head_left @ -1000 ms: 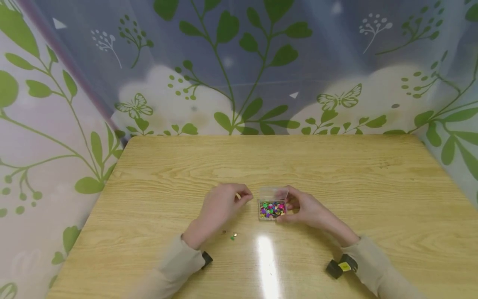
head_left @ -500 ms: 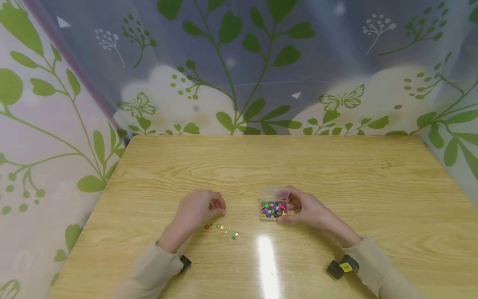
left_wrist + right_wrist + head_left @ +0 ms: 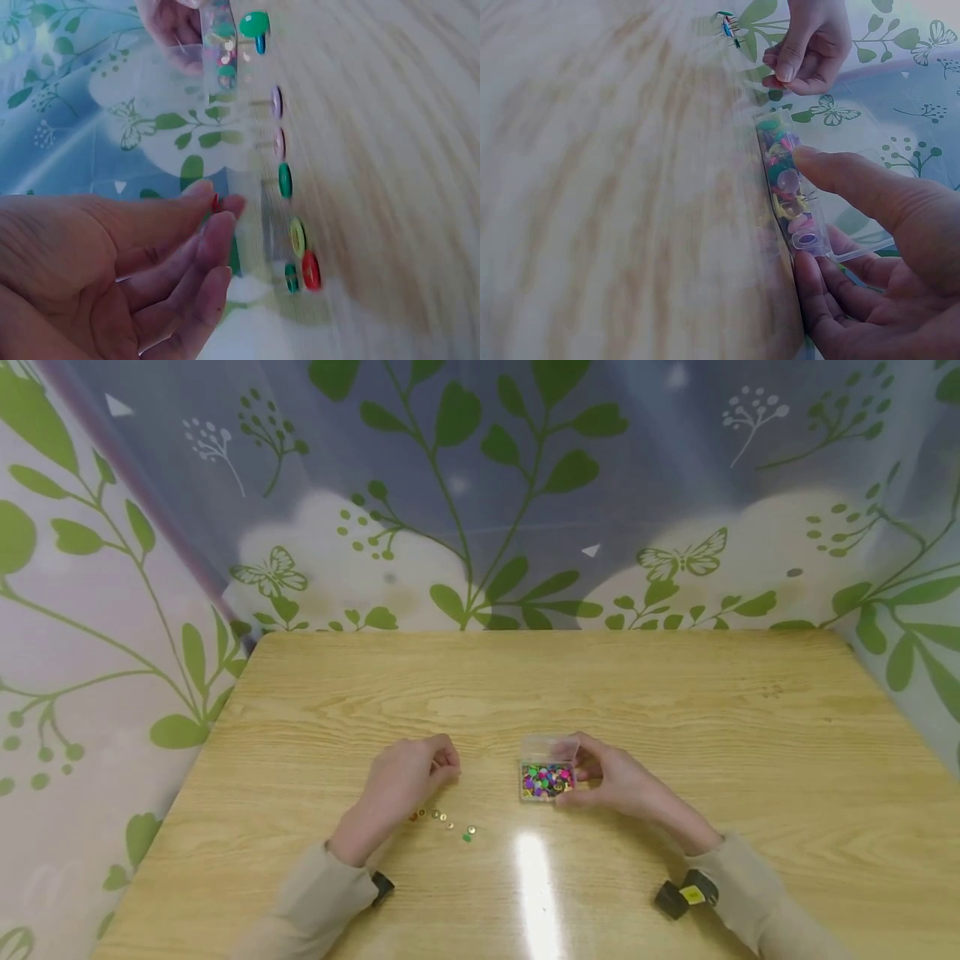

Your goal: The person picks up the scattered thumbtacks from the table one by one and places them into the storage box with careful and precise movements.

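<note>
My right hand [image 3: 618, 781] holds a small clear plastic box [image 3: 761, 120] by its right side, thumb in front and fingers behind. Its hinged lid [image 3: 549, 748] stands raised. Colourful thumbtacks [image 3: 546, 782] fill the box. To the left, my left hand [image 3: 405, 777] is above the table, apart from the box. In the left wrist view its thumb and forefinger pinch a small red thumbtack [image 3: 216, 201]. Loose thumbtacks form a slanting row below that hand, among them a green thumbtack [image 3: 467, 838], a yellow thumbtack [image 3: 298, 238] and a red-headed thumbtack [image 3: 311, 271].
The wooden table [image 3: 675, 693] reaches back to a wall covering [image 3: 525, 485] printed with leaves and butterflies. A bright light reflection [image 3: 537, 893] lies on the tabletop in front of the box. Dark wrist devices [image 3: 686, 895] sit at both cuffs.
My left hand has moved left from beside the box toward the row of thumbtacks, uncovering more of them, then shifted slightly back and right. My right hand keeps its hold on the box.
</note>
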Demonstrator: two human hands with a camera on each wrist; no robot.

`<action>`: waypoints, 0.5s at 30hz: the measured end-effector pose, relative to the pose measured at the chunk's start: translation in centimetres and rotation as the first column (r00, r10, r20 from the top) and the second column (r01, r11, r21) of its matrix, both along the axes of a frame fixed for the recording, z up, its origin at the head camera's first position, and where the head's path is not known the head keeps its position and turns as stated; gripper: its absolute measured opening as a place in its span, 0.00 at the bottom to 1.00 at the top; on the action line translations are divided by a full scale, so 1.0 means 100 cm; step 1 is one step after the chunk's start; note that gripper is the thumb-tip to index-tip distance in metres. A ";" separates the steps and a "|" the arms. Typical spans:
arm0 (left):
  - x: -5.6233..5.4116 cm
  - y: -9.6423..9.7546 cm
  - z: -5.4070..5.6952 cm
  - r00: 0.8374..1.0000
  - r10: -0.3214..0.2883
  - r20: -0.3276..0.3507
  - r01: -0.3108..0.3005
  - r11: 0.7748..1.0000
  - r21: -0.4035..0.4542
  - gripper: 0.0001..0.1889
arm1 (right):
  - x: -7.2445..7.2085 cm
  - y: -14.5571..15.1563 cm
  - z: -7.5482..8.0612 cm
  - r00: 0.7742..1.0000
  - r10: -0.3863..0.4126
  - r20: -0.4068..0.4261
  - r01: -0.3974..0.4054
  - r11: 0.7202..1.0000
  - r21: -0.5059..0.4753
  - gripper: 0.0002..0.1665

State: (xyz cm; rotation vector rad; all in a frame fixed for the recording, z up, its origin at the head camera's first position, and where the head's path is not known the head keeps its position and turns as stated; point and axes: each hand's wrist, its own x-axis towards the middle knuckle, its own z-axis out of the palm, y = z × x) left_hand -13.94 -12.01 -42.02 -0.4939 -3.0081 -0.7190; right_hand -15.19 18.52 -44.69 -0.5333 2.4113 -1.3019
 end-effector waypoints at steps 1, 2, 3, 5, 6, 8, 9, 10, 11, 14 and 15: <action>0.000 0.003 0.001 1.000 -0.007 0.000 0.007 1.000 0.007 0.07 | 0.000 0.000 0.000 1.000 -0.001 0.001 0.001 1.000 0.001 0.39; -0.001 0.006 0.002 1.000 -0.012 0.005 0.012 1.000 0.016 0.07 | 0.000 0.000 0.000 1.000 -0.003 0.000 0.003 1.000 0.003 0.39; -0.001 0.009 0.003 1.000 -0.018 0.012 0.017 1.000 0.025 0.06 | -0.001 0.000 0.000 1.000 -0.004 0.000 0.004 1.000 0.004 0.39; -0.001 0.017 0.005 0.999 -0.037 0.018 0.036 0.999 0.035 0.06 | -0.001 0.001 0.000 1.000 -0.004 -0.002 0.004 1.000 0.008 0.39; -0.001 0.021 0.006 0.999 -0.048 0.017 0.047 0.998 0.036 0.06 | -0.001 0.001 -0.001 1.000 -0.005 -0.005 0.005 1.000 0.011 0.39; -0.002 0.029 0.009 0.997 -0.082 0.010 0.081 0.996 0.034 0.05 | -0.002 0.001 -0.001 1.000 -0.006 -0.010 0.006 1.000 0.014 0.39; -0.002 0.033 0.009 0.995 -0.101 0.008 0.101 0.994 0.032 0.04 | -0.002 0.001 -0.002 1.000 -0.005 -0.011 0.005 1.000 0.014 0.39; -0.003 0.037 0.010 0.992 -0.123 0.003 0.123 0.992 0.028 0.03 | -0.002 0.001 -0.002 1.000 -0.003 -0.012 0.003 1.000 0.011 0.39; -0.003 0.041 0.011 0.990 -0.141 0.005 0.140 0.990 0.030 0.02 | -0.002 0.001 -0.002 1.000 -0.002 -0.012 0.002 1.000 0.009 0.39; -0.004 0.054 0.013 0.981 -0.193 -0.003 0.193 0.981 0.037 0.02 | -0.002 0.001 -0.003 1.000 0.007 -0.015 -0.007 1.000 -0.004 0.38; -0.004 0.059 0.014 0.979 -0.206 -0.003 0.206 0.978 0.043 0.02 | -0.002 0.001 -0.003 1.000 0.008 -0.016 -0.009 1.000 -0.009 0.38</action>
